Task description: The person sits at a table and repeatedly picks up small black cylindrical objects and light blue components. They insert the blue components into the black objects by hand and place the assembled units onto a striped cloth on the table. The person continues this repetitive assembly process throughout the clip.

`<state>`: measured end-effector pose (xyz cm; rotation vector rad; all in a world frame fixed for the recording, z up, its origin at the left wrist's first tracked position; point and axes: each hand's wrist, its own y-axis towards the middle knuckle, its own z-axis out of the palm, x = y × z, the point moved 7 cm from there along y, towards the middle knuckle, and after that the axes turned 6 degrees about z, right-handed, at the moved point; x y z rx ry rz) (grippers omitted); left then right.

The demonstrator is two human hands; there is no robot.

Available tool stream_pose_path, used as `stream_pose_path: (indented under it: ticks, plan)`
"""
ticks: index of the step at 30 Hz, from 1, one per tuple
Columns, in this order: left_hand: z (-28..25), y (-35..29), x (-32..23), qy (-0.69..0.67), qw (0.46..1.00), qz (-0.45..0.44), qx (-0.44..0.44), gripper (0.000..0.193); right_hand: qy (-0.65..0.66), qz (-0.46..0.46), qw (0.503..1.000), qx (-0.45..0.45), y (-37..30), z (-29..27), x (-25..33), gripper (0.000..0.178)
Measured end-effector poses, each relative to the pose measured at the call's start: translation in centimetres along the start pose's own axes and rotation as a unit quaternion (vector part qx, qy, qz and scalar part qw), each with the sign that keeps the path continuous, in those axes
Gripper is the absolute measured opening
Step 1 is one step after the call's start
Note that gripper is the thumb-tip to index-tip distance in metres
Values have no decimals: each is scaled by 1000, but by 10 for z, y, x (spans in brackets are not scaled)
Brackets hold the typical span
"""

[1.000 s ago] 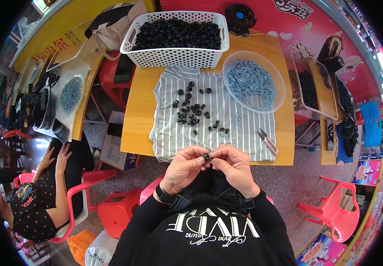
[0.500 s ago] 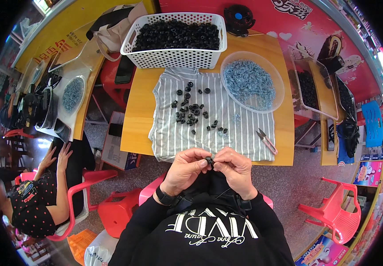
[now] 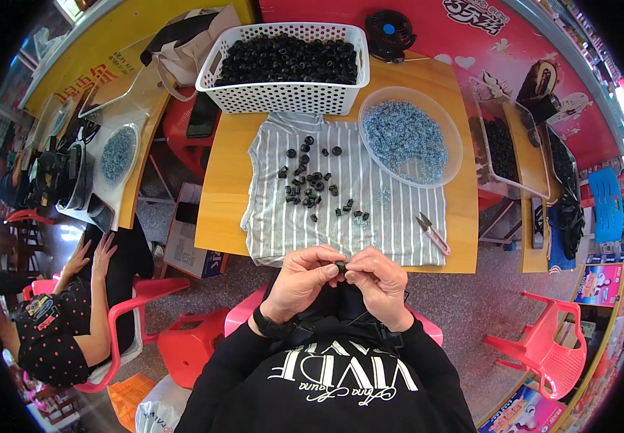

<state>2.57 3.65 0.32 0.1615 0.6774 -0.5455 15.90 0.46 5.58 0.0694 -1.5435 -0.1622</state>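
Just past the table's near edge, my two hands meet over my lap. Thumb and forefinger of my left hand (image 3: 301,280) pinch a small black round part (image 3: 341,267). My right hand (image 3: 380,280) has its fingertips closed at the same part's right side; whether they hold a tiny clear piece too is hidden. Ahead of them lies a grey striped cloth (image 3: 272,227), with several loose black parts (image 3: 317,185) and a few tiny clear pieces (image 3: 364,222) scattered on it. Pink-handled thread snips (image 3: 434,237) rest on its right side.
At the back stands a white perforated basket (image 3: 283,98) full of black parts. A round clear tub (image 3: 458,160) of bluish clear pieces is right of it, near a black fan (image 3: 390,32). A seated person (image 3: 59,325) is at left. A red chair (image 3: 550,346) stands at right.
Both hands stay together at the black part, with a slight shift of the right hand to the left. The view tilts a little; the things on the table look unmoved.
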Motion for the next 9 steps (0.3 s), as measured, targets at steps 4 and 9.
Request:
stream_pose_path:
  ticks: [4,9]
  plan:
    - [4,0,-1,0,1000,-5,7,19,-2,-8,1000,1,-2,-1,-5,11]
    - [1,0,-3,1,999,-14,46,19,4,47,997,55,2,0,-4,21]
